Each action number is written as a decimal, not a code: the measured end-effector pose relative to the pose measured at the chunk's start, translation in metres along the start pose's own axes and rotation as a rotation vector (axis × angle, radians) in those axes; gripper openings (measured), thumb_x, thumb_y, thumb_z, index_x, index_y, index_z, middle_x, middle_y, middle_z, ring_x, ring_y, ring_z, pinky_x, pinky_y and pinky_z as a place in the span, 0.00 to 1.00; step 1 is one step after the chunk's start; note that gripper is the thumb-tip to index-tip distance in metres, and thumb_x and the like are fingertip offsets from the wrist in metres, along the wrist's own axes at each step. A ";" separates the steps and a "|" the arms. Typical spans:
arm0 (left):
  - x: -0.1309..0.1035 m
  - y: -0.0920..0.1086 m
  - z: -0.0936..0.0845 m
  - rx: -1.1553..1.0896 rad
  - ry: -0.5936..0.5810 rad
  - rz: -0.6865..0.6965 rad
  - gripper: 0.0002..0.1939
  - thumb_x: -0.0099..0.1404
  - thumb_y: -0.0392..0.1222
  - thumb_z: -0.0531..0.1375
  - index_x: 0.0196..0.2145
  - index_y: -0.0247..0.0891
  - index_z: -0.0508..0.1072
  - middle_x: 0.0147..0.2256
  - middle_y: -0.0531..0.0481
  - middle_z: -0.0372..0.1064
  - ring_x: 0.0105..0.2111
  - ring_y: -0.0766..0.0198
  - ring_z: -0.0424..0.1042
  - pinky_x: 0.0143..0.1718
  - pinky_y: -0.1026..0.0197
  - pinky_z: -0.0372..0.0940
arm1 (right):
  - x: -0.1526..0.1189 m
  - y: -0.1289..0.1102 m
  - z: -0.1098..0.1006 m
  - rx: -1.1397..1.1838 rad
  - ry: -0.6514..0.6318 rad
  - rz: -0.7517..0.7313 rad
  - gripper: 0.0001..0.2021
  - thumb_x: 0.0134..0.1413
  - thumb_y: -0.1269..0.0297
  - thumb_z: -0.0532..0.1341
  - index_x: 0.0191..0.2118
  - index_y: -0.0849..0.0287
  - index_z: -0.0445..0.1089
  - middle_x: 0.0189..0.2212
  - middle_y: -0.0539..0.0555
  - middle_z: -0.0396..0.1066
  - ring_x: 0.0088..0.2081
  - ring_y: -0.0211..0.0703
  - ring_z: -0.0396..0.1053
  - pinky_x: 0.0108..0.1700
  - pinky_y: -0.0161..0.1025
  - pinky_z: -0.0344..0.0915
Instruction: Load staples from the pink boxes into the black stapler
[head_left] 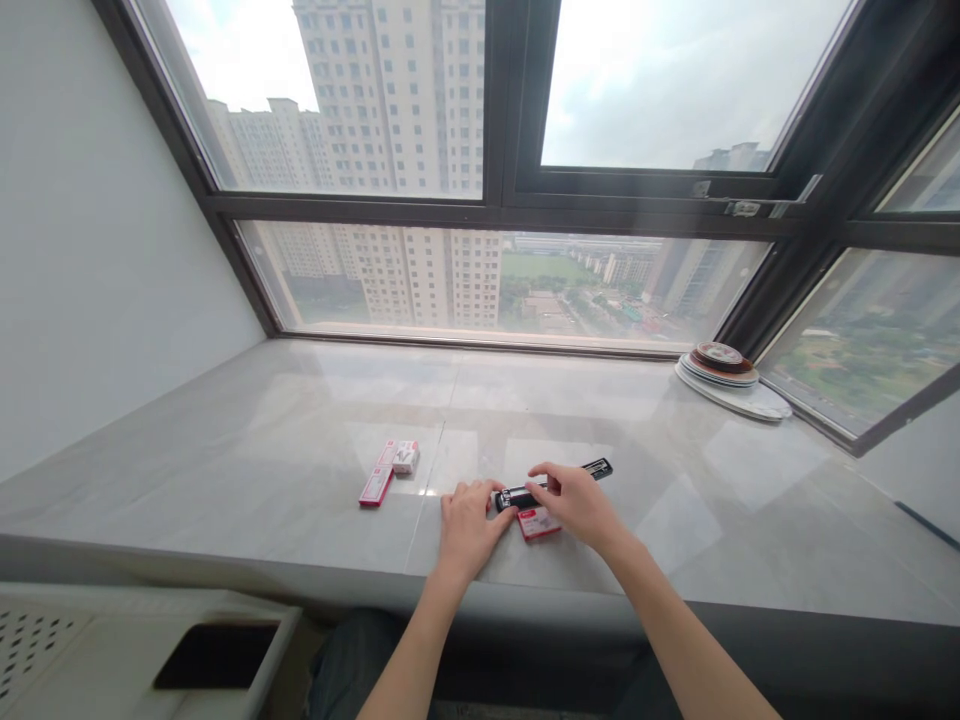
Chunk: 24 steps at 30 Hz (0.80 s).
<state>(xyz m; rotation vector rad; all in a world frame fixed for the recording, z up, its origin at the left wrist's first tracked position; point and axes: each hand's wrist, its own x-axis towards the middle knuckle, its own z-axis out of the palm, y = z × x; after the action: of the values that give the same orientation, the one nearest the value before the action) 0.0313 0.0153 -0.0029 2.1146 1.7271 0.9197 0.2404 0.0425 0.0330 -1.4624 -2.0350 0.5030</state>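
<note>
A pale, glossy marble-look sill (300, 420) runs beneath dark-framed windows (502, 215); outside, high-rise blocks (420, 120), greenery and cloudy sky. White wall (90, 220) at the left.

Left hand (466, 520) has a narrow grip, thumb and fingers about the near-left end of the black stapler (514, 497), which looks opened out. Right hand (581, 500) is over the stapler's middle, thumb and index finger close together; can't tell whether they pinch anything small. Stapler lies slantwise on the sill between and under the hands, far end pointing up and right past the right hand, some metal showing there.

Red-and-white box (540, 526) sits right by the stapler's near side, between the hands, partly covered by the right hand. Off to the left, well apart from the hands: slim pink-and-white packs (376, 486) in a slanted line, small white box (406, 457) just beside their upper part. Print too small to read.

Far right, near the window corner: stack of plates (724, 372), mixed sizes, smallest on top. Below the sill at lower left, white unit (105, 665) with a perforated panel and a dark opening. Dark trouser leg (352, 665) next to it.
</note>
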 end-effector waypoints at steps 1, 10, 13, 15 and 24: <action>0.000 0.000 0.000 -0.002 -0.004 -0.001 0.11 0.64 0.52 0.65 0.43 0.50 0.75 0.33 0.52 0.72 0.40 0.52 0.67 0.41 0.55 0.53 | -0.003 -0.001 0.000 0.007 0.014 0.032 0.15 0.61 0.50 0.60 0.41 0.53 0.80 0.21 0.50 0.68 0.26 0.42 0.63 0.31 0.37 0.53; 0.000 0.000 0.000 -0.016 -0.011 -0.012 0.13 0.64 0.52 0.65 0.45 0.50 0.75 0.33 0.52 0.72 0.40 0.53 0.67 0.42 0.55 0.53 | -0.043 0.031 -0.007 0.561 -0.086 0.405 0.27 0.59 0.38 0.57 0.45 0.59 0.75 0.19 0.47 0.62 0.18 0.34 0.54 0.21 0.33 0.47; 0.000 0.001 -0.001 -0.017 -0.032 -0.027 0.13 0.65 0.52 0.64 0.46 0.51 0.76 0.33 0.52 0.73 0.41 0.53 0.67 0.42 0.55 0.53 | -0.046 0.060 -0.028 0.636 -0.053 0.537 0.29 0.55 0.37 0.62 0.51 0.57 0.70 0.24 0.47 0.66 0.16 0.31 0.52 0.18 0.32 0.43; -0.001 0.002 -0.001 -0.010 -0.038 -0.037 0.13 0.65 0.52 0.64 0.47 0.51 0.76 0.34 0.52 0.73 0.41 0.54 0.67 0.43 0.55 0.53 | -0.039 0.066 -0.041 0.688 -0.020 0.478 0.30 0.53 0.38 0.64 0.54 0.54 0.69 0.30 0.49 0.69 0.17 0.30 0.54 0.18 0.32 0.44; -0.002 0.002 -0.001 0.026 -0.046 -0.026 0.14 0.66 0.54 0.63 0.48 0.52 0.75 0.36 0.52 0.73 0.42 0.54 0.66 0.42 0.54 0.52 | 0.013 0.008 -0.030 0.313 -0.119 -0.015 0.16 0.52 0.50 0.69 0.41 0.55 0.75 0.22 0.44 0.62 0.25 0.35 0.58 0.29 0.34 0.53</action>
<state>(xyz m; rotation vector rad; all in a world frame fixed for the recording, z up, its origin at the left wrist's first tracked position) 0.0322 0.0126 -0.0018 2.1071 1.7495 0.8391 0.2623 0.0562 0.0542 -1.2532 -1.9478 0.8776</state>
